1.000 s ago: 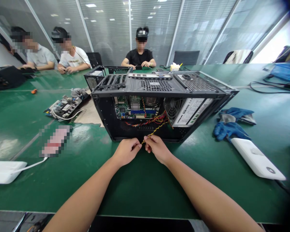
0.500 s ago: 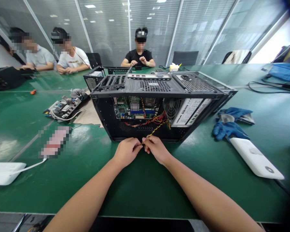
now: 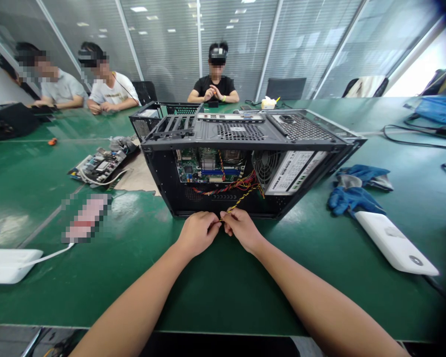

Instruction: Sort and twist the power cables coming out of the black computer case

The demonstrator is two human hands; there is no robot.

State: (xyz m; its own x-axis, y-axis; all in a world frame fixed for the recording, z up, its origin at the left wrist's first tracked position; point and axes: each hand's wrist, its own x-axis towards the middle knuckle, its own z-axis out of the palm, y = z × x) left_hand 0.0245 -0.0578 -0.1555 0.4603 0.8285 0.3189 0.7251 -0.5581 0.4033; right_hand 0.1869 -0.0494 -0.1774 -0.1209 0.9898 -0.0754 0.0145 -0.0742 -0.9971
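Observation:
A black computer case [image 3: 241, 133] lies on the green table with its open side facing me. Inside are a green motherboard [image 3: 189, 170], a power supply [image 3: 294, 171] with a white label, and a bundle of coloured wires [image 3: 230, 187]. From the power supply a twisted yellow-and-black cable [image 3: 241, 198] runs out over the case's near edge. My left hand [image 3: 198, 230] pinches its end, the fingertips closed. Right beside it, my right hand [image 3: 241, 228] is closed on the same cable. The fingers hide the cable's end.
Left of the case lies a loose circuit board [image 3: 102, 163] on cardboard [image 3: 141, 174]. A white power bank [image 3: 11, 265] and a blurred pink phone [image 3: 87, 218] are at left. Blue gloves [image 3: 357, 191] and another white power bank [image 3: 396, 243] lie right. Several people sit across the table.
My hands stay almost in the same place, still pinching the cable. The person opposite has brought their hands together.

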